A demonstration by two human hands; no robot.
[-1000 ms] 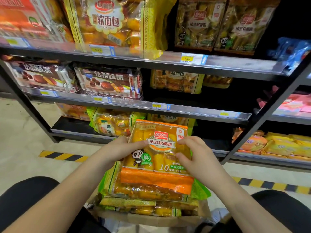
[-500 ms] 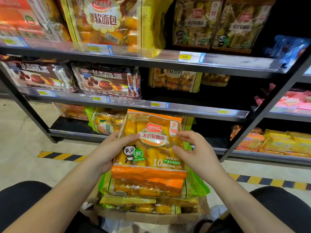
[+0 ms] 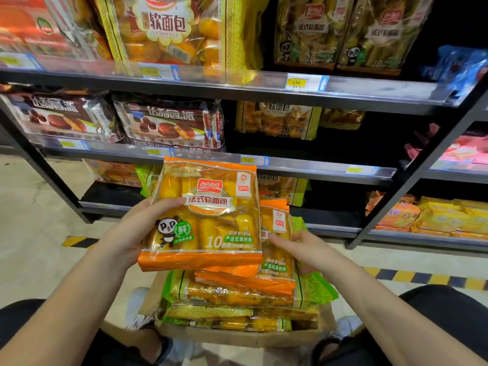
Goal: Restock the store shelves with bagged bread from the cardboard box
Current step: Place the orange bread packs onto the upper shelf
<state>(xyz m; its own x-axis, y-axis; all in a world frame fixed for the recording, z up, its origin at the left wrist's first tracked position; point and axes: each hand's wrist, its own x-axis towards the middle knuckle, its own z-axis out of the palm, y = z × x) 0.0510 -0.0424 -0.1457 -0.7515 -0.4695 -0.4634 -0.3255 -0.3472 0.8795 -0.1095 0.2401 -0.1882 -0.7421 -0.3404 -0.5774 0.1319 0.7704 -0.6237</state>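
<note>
A person's left hand (image 3: 126, 233) grips an orange bread bag (image 3: 211, 215) by its left edge, thumb across the front, holding it upright above the cardboard box (image 3: 237, 339) before the shelves (image 3: 303, 167). The right hand (image 3: 303, 249) touches a second orange bag (image 3: 277, 225) atop the stack in the box; whether its fingers grip it cannot be told.
</note>
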